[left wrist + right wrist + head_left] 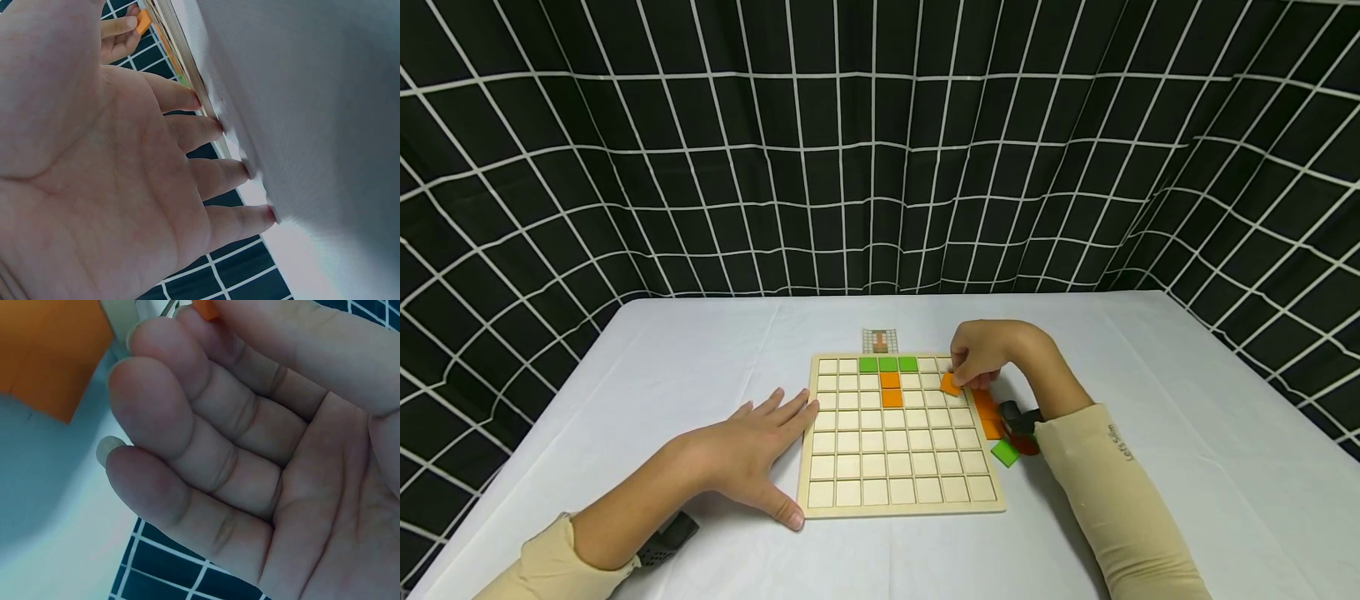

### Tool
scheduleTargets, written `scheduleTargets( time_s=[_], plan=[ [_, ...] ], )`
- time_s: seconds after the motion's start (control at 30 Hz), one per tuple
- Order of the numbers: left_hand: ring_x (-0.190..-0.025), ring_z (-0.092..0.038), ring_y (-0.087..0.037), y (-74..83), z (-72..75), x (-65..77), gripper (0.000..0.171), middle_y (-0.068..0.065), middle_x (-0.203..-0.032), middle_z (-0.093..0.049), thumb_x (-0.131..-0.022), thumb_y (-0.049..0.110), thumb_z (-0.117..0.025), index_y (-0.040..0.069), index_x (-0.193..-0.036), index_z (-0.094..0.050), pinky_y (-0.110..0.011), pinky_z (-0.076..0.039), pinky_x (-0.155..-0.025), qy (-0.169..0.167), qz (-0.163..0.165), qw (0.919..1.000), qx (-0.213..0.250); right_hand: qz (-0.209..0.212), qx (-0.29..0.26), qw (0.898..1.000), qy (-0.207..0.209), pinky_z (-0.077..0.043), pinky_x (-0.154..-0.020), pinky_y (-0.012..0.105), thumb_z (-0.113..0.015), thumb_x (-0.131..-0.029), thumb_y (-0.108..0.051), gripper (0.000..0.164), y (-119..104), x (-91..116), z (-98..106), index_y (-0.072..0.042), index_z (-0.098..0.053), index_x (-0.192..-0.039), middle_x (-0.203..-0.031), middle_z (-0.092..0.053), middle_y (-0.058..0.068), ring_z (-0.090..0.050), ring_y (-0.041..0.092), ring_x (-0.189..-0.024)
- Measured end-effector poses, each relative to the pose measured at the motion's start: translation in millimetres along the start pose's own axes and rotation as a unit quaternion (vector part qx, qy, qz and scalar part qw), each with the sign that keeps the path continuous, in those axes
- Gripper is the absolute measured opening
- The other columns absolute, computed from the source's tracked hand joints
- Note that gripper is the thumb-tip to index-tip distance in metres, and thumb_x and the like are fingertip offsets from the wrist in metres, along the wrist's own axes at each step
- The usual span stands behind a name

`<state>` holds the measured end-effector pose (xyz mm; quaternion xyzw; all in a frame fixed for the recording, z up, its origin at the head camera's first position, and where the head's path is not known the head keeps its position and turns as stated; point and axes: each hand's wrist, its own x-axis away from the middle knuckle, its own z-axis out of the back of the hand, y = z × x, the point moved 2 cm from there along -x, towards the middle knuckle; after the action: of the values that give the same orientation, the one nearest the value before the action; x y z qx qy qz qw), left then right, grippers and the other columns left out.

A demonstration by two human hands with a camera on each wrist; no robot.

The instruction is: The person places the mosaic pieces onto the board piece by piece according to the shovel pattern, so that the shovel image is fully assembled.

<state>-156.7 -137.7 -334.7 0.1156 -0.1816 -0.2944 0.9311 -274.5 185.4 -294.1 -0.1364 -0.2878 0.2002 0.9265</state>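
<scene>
A square wooden grid board (pixel 895 442) lies on the white table. Green tiles (pixel 888 364) fill three cells of its far row, and two orange tiles (pixel 891 388) run down below the middle one. My right hand (pixel 988 352) pinches one orange tile (pixel 951 384) between thumb and finger over the board's right side; its edge also shows at the top of the right wrist view. With fingers spread, my left hand (pixel 748 450) rests at the board's left edge, its fingertips (pixel 262 215) touching down there and on the cloth.
More orange tiles (pixel 988 415) lie along the board's right edge, partly hidden by the right arm. A loose green tile (pixel 1005 452) and something dark red (pixel 1025 444) are near them. Behind the board lies a small pattern card (pixel 880 340). A black gridded curtain (pixel 880 167) surrounds the table.
</scene>
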Motion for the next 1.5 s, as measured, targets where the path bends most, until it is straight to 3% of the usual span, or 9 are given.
scheduleTargets(
  time_s=[0.43,0.73,0.93,1.23,1.5],
  plan=[
    [-0.15,-0.006,-0.042,0.6,0.0,0.1,0.138,-0.015,-0.166,-0.01,-0.061,0.083,-0.073,0.007,-0.161,-0.017,-0.067,-0.013,-0.114,-0.004,0.003,1.0,-0.002,0.04,0.012,0.999,-0.007,-0.052,-0.063,0.03,-0.067,-0.091,0.001,0.013,-12.4,-1.0,-6.1,-0.004,-0.067,-0.079,-0.068,-0.064,0.006,-0.058,0.017,-0.06],
    [-0.15,-0.006,-0.042,0.6,1.1,0.6,0.137,-0.015,-0.166,-0.01,-0.061,0.083,-0.072,0.007,-0.161,-0.017,-0.067,-0.013,-0.114,-0.002,0.0,1.0,-0.001,0.068,0.005,0.998,-0.012,-0.055,-0.067,0.031,-0.065,-0.093,0.001,0.013,-21.5,-3.2,-10.0,-0.004,-0.069,-0.082,-0.075,-0.066,0.006,-0.063,0.019,-0.065],
    [-0.15,-0.005,-0.041,0.0,0.4,0.1,0.137,-0.013,-0.166,-0.009,-0.061,0.082,-0.073,0.008,-0.161,-0.017,-0.066,-0.012,-0.114,-0.003,0.005,1.0,-0.002,0.095,0.013,0.995,-0.011,-0.051,-0.063,0.028,-0.064,-0.095,0.0,0.014,-32.2,-4.1,-13.1,-0.005,-0.069,-0.082,-0.074,-0.066,0.007,-0.06,0.02,-0.063],
    [-0.151,-0.004,-0.04,-1.8,-0.7,-0.5,0.137,-0.013,-0.167,-0.009,-0.06,0.082,-0.074,0.009,-0.162,-0.017,-0.066,-0.011,-0.115,-0.003,0.006,0.9999,-0.008,0.175,0.013,0.985,-0.005,-0.046,-0.062,0.026,-0.063,-0.095,0.0,0.014,-50.1,-5.3,-19.3,-0.003,-0.069,-0.082,-0.07,-0.064,0.009,-0.055,0.017,-0.059],
    [-0.151,-0.004,-0.04,-1.6,-0.6,-0.6,0.136,-0.012,-0.167,-0.01,-0.061,0.082,-0.074,0.01,-0.162,-0.017,-0.066,-0.011,-0.115,-0.002,0.006,1.0,-0.005,0.209,0.022,0.978,0.011,-0.043,-0.062,0.025,-0.063,-0.091,-0.001,0.012,-61.1,-5.6,-23.9,-0.006,-0.068,-0.082,-0.068,-0.058,-0.001,-0.049,0.009,-0.056]
  ],
)
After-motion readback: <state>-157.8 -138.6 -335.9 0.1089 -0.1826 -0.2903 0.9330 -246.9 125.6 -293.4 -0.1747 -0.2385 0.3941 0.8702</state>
